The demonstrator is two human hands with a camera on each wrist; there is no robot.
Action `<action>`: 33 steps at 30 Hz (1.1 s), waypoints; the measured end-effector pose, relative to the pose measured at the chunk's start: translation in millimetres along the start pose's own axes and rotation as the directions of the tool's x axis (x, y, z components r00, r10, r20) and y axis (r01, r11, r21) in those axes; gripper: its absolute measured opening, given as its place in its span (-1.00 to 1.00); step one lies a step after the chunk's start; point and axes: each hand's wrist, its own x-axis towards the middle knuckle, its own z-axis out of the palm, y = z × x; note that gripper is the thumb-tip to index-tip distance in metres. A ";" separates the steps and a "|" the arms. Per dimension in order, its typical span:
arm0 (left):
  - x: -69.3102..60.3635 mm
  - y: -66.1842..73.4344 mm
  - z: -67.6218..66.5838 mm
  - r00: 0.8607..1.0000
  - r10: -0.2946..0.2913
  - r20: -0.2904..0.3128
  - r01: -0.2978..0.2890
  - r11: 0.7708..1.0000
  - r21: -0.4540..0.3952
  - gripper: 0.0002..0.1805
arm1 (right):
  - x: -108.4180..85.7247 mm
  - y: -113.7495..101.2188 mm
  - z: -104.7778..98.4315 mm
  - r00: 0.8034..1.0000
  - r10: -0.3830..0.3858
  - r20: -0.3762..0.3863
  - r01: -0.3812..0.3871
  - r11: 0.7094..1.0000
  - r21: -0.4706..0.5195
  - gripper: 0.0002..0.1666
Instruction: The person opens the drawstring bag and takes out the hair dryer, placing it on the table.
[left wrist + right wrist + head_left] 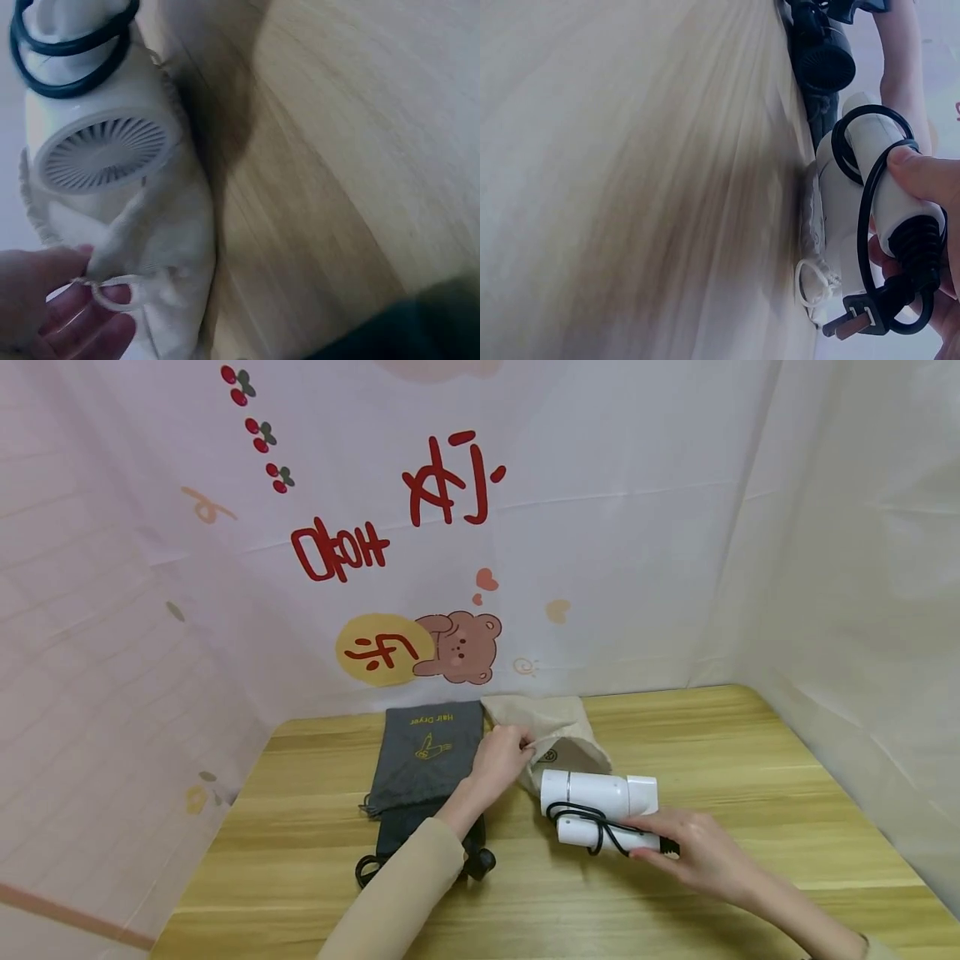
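A white hair dryer, folded and wound with its black cord, is gripped by my right hand at the handle end. Its vented end sits at the mouth of a cream drawstring bag. My left hand pinches the left edge of that bag's opening, and the lip stands raised. In the left wrist view the bag's drawstring loop lies across the fingers. The two-pin plug dangles below the handle in the right wrist view.
Left of the cream bag lies a dark grey pouch lettered "Hair Dryer". A black hair dryer with its cord lies in front, partly hidden by the left sleeve. A printed cloth hangs behind the wooden table.
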 end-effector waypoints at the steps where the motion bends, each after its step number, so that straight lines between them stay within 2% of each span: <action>1: -1.4 0.0 -1.4 1.000 0.011 0.016 -0.011 1.000 -0.005 -0.85 | -0.3 -0.4 0.3 1.000 -0.008 -0.002 0.008 1.000 0.002 -0.53; 4: -5.7 -1.0 -5.6 0.998 0.037 0.058 -0.036 0.999 -0.013 -0.81 | -0.6 -1.1 1.9 0.999 -0.031 -0.012 0.031 1.000 0.006 -0.59; 8: -11.5 -2.9 -10.6 0.995 0.061 0.083 -0.062 0.998 0.003 -0.92 | 0.0 -2.0 4.0 0.999 -0.048 -0.020 0.048 0.999 0.005 -0.64; 11: -14.9 -4.2 -13.3 0.992 0.079 0.099 -0.082 0.996 0.021 -0.86 | 0.7 -2.7 5.6 0.998 -0.056 -0.015 0.056 0.998 0.005 -0.64; 22: -26.4 -7.2 -15.2 0.982 0.143 0.126 -0.152 0.986 0.066 -0.76 | 1.5 -2.8 11.3 0.995 -0.095 0.009 0.095 0.995 0.021 -0.66; 28: -28.4 -10.1 -13.2 0.977 0.150 0.150 -0.167 0.979 0.114 -0.78 | 0.2 -1.8 13.5 0.994 -0.106 0.017 0.105 0.993 0.056 -0.64; 33: -30.4 -12.0 -11.5 0.977 0.146 0.157 -0.166 0.979 0.116 -0.78 | -0.8 -1.7 13.7 0.993 -0.087 0.074 0.082 0.994 0.066 -0.55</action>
